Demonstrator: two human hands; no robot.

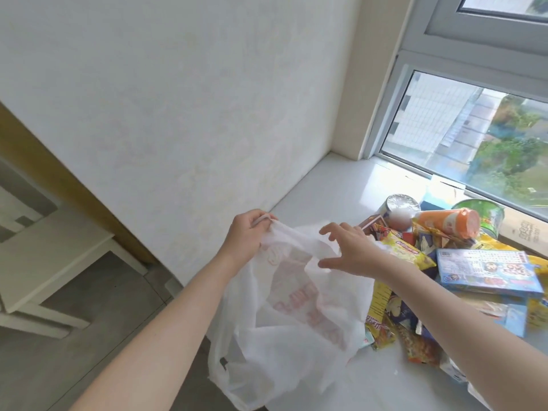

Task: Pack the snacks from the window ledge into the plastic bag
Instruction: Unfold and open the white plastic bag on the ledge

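Left hand (246, 232) fingers grip the bag (281, 336) rim; right hand (353, 252) fingers spread open at its mouth, snacks (450, 274) to the right.

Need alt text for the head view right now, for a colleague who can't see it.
The left hand grips the top edge of a white plastic bag while the open right hand reaches to its mouth. Right of the bag, snacks lie piled on the ledge by the window, among them a blue box and an orange tube.

Print on the plastic bag (284, 336) and blue box (486, 271) is illegible.
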